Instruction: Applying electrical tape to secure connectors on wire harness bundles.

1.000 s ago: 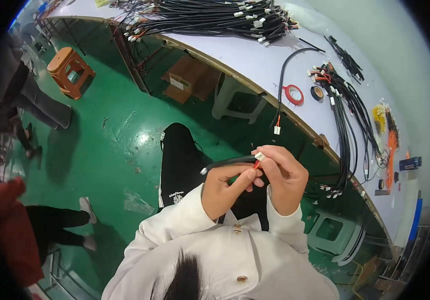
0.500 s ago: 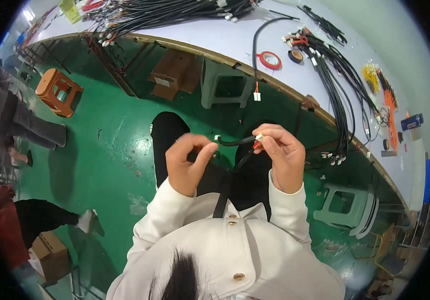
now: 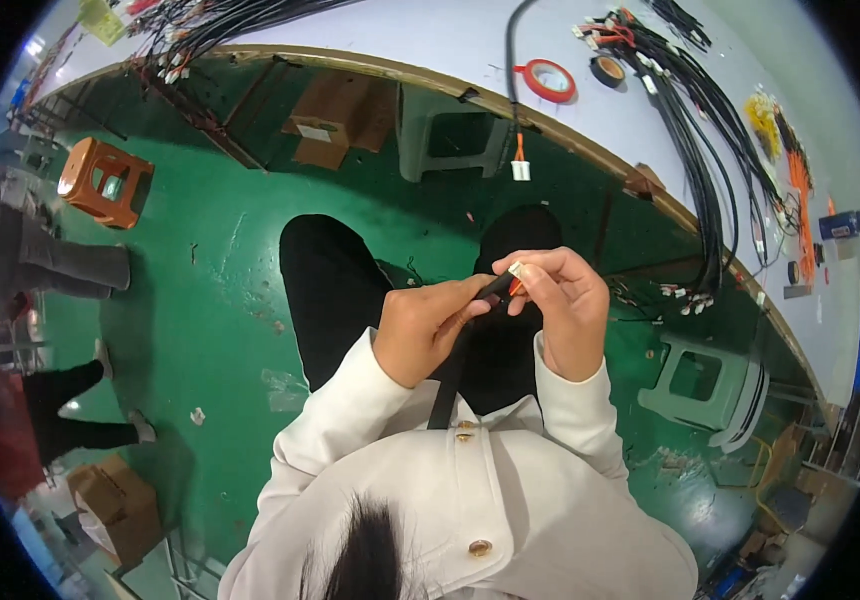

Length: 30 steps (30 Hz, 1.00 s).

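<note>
Above my lap, my right hand (image 3: pixel 568 305) pinches a small white connector (image 3: pixel 516 269) between thumb and fingers. Orange-red wires (image 3: pixel 517 287) show just below that connector. My left hand (image 3: pixel 424 328) is closed on the black cable (image 3: pixel 495 288) right beside it, thumb and fingers pressed together. Both hands nearly touch, and the rest of this cable is hidden by the left fingers. Farther off, another black cable (image 3: pixel 512 80) hangs over the table edge, ending in orange wires and a white connector (image 3: pixel 521 171).
The table (image 3: pixel 430 35) curves across the far side, bearing red tape (image 3: pixel 550 80), dark tape (image 3: pixel 607 71) and a bundle of black cables (image 3: pixel 685 130). Stools stand around: one orange (image 3: pixel 105 182), one pale green (image 3: pixel 695 380). Other people are at the left, near a carton (image 3: pixel 115 510).
My left hand has moved right, from apart near the cable's loose end to gripping the cable close to my right hand. The right hand keeps its pinch. The view has shifted slightly.
</note>
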Available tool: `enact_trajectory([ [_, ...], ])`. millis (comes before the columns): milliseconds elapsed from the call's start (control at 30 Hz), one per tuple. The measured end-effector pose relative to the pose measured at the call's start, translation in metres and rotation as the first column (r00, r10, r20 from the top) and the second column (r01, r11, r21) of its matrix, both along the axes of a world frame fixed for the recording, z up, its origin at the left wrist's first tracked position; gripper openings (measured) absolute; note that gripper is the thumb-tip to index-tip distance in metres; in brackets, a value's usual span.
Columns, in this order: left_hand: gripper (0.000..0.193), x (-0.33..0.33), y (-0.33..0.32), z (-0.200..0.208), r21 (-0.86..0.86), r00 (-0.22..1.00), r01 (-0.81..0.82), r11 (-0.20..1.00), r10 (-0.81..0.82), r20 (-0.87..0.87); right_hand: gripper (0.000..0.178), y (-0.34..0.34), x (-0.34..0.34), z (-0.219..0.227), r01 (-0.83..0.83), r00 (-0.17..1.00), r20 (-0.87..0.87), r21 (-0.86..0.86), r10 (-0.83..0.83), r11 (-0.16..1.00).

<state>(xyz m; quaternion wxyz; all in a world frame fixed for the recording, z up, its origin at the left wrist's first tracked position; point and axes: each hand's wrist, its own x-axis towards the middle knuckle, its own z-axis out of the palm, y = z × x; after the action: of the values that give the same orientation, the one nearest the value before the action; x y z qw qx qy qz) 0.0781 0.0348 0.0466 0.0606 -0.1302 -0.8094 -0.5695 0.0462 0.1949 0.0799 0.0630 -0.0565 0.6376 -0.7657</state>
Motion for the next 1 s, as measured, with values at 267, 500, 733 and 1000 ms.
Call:
enact_trajectory([
  [267, 0.023, 0.001, 0.002, -0.017, 0.142, 0.996, -0.089, 0.986, 0.089, 0.005, 0.008, -0.014, -0.008, -0.010, -0.073, 0.996, 0.051, -0.077, 0.077, 0.994],
  [500, 0.022, -0.003, -0.005, -0.008, 0.056, 0.990, -0.018, 0.998, 0.010, 0.139, 0.003, -0.009, -0.016, -0.014, -0.080, 0.996, -0.043, 0.066, 0.083, 0.995],
  [733, 0.018, -0.003, 0.000, -0.017, 0.197, 0.956, 0.020, 0.980, -0.076, 0.282, 0.005, -0.002, -0.020, -0.033, -0.116, 0.992, 0.039, -0.097, 0.120, 0.989],
  [1000, 0.023, -0.007, 0.012, -0.061, 0.658, 0.880, 0.007, 0.753, -0.318, 0.354, 0.005, 0.004, -0.018, -0.048, 0.081, 0.994, 0.085, -0.132, -0.070, 0.988],
])
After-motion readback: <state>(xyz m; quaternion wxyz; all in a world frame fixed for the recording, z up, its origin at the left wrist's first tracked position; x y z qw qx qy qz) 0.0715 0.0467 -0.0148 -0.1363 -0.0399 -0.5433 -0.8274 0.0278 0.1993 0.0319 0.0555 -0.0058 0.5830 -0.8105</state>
